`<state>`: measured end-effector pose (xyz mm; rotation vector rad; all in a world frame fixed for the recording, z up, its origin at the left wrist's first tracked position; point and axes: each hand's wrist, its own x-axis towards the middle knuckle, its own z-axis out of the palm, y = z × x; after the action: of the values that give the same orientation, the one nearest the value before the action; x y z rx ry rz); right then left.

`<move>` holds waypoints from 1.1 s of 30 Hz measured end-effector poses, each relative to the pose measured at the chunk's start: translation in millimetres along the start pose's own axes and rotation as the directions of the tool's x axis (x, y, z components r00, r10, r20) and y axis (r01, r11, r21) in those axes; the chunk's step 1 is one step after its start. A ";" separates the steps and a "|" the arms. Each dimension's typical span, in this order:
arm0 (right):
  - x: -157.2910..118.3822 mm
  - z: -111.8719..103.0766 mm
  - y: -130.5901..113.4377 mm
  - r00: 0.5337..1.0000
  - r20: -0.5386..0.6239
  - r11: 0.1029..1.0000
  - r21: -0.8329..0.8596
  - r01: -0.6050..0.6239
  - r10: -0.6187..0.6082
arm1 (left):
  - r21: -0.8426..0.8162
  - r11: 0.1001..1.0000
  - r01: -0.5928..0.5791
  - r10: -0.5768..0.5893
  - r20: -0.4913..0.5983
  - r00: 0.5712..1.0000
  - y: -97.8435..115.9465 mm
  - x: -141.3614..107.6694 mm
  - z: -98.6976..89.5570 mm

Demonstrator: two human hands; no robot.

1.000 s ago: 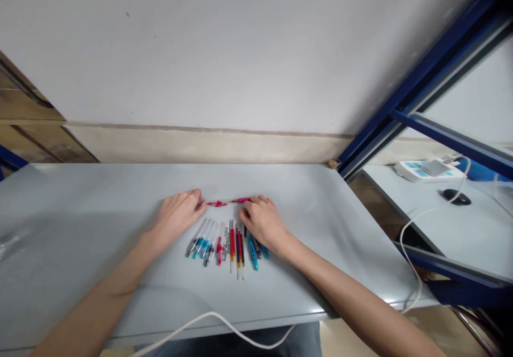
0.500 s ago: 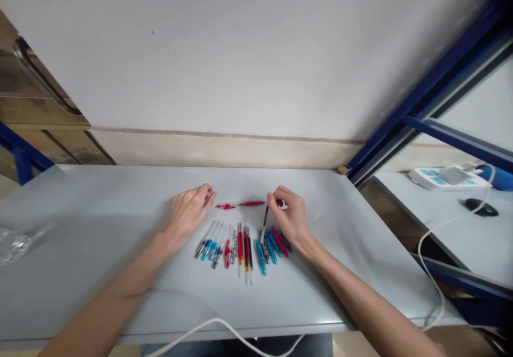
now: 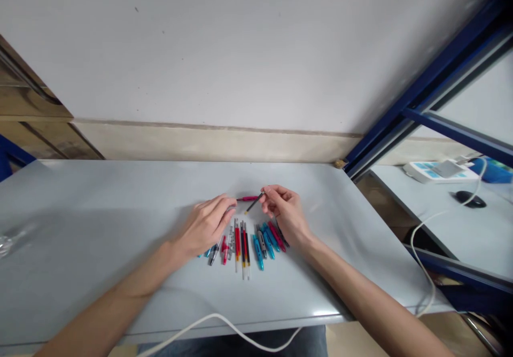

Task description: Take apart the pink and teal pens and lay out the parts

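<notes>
My right hand (image 3: 287,211) pinches a black pen refill (image 3: 254,203) near its upper end. The refill slants down to the left, its yellowish end toward my left hand (image 3: 211,222). The left fingers are closed; what lies in them is hidden. Behind and between the hands lies a pink pen part (image 3: 248,198), partly covered by the left fingers. In front are several red and black refills (image 3: 242,242) in a row. Clear pen barrels with coloured ends (image 3: 214,254) lie to their left, partly under my left hand. Blue, grey and pink pen grips (image 3: 270,241) lie to their right.
A grey table (image 3: 120,212) meets the wall at the back. Clear crumpled plastic (image 3: 8,243) lies at the left edge. A white cable (image 3: 218,317) loops across the front edge. On the right stand a blue frame (image 3: 404,95), a black mouse (image 3: 470,199) and a white device (image 3: 438,171).
My left hand has moved right and toward me, over the clear barrels. My right hand has raised the refill off the grips and tilted it toward the left hand.
</notes>
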<state>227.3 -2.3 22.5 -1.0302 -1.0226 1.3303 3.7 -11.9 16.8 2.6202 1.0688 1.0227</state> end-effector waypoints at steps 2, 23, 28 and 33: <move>-1.0 1.1 1.2 1.000 0.004 0.999 0.041 -0.022 0.022 | 0.002 1.000 0.028 -0.028 0.014 1.000 -1.5 -0.2 -1.1; 2.8 -8.2 1.4 0.983 0.013 0.972 -0.145 0.185 -0.185 | -0.127 0.971 0.202 -0.210 -0.056 0.976 -15.3 -0.1 2.2; 2.3 -8.5 -0.7 0.967 0.053 0.940 -0.227 0.253 -0.248 | -0.101 0.970 0.220 -0.227 -0.063 0.972 -16.8 0.1 2.5; 1.4 -8.0 -0.3 0.961 0.092 0.918 -0.284 0.277 -0.261 | -0.123 0.988 0.092 -0.097 -0.030 0.995 -17.5 -0.2 3.5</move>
<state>235.2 -0.8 20.8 -1.0321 -1.3805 1.0018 -4.1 1.3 7.8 2.4406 1.0907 1.0812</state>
